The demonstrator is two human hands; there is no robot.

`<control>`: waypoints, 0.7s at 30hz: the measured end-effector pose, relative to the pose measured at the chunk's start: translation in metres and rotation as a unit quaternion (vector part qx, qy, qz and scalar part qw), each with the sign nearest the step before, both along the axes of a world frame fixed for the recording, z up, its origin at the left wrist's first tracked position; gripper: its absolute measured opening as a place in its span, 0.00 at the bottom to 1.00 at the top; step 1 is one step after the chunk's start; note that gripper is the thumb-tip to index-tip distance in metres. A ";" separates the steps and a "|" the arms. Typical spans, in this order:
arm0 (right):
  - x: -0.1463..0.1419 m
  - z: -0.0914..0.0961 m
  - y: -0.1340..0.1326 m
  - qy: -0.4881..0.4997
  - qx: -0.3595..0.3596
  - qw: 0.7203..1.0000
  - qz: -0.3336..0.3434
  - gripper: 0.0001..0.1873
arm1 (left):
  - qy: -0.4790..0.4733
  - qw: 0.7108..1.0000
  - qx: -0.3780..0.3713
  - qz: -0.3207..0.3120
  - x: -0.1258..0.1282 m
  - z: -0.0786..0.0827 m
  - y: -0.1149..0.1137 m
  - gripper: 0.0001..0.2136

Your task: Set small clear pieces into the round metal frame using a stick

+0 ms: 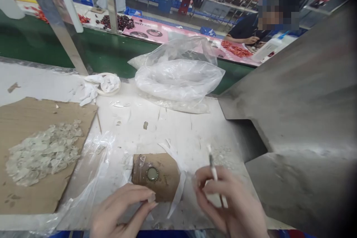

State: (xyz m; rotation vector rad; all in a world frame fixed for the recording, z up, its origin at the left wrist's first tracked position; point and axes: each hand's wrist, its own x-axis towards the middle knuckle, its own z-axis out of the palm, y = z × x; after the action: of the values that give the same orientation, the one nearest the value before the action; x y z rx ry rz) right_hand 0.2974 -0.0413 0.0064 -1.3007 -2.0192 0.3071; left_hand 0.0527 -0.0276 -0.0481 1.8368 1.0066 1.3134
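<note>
Between thumb and forefinger, my left hand [125, 210] pinches a small clear plastic piece [151, 197] over the near edge of a small cardboard pad [170, 178]. On that pad lies a round cap-like disc [152, 173] with a dark notched rim and a pale centre. A clear bit of plastic [142, 160] is beside it. My right hand [227, 197] grips a thin brush [212, 163] like a pen, its pale tip pointing up and away, to the right of the pad.
At left, a pile of clear plastic pieces [44, 152] covers a cardboard sheet [83, 113]. Behind stand a white plastic bag [178, 78] and a ring-shaped dish [118, 90] with white gloves. A metal panel [301, 119] bounds the right. Across the green belt [106, 50], a person [248, 26] works.
</note>
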 end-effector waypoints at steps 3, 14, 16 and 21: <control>-0.029 0.006 -0.005 -0.007 -0.004 0.998 0.063 0.14 | 0.042 0.998 0.051 0.003 0.000 0.001 0.005 0.09; -0.046 0.001 0.007 0.004 -0.034 0.990 0.136 0.12 | 0.111 0.990 0.059 0.069 0.003 0.004 -0.002 0.04; -0.043 0.001 0.008 0.023 -0.071 0.987 0.143 0.11 | 0.133 0.986 0.097 0.022 -0.003 0.004 0.003 0.10; -0.034 -0.001 0.012 0.122 -0.168 0.959 0.191 0.11 | 0.180 0.970 0.135 -0.092 -0.011 0.010 0.012 0.11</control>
State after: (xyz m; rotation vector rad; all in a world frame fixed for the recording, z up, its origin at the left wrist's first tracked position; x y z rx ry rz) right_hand 0.2630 -0.0289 0.0056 -0.9905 -2.0476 0.9787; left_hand 0.0417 -0.0151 -0.0382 2.3762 0.8384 1.0685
